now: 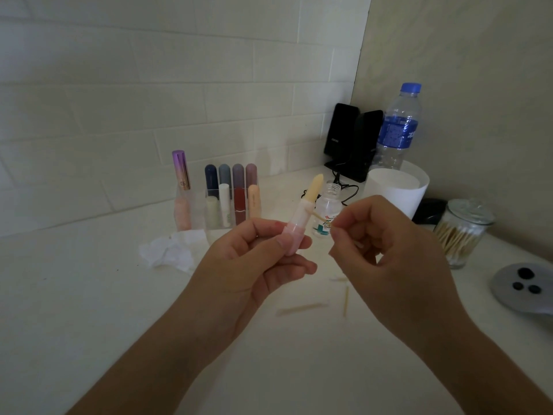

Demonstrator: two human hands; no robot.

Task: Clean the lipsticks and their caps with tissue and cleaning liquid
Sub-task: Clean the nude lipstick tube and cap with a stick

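Faintly, EDIFIER speaker, left hand gripping lipstick, right hand pinching swab

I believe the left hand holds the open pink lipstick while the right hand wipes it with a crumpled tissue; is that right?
Not quite. In the head view the right hand pinches a thin swab stick against the lipstick, not a tissue; the crumpled tissue lies on the counter. The left hand does hold the open pink lipstick.
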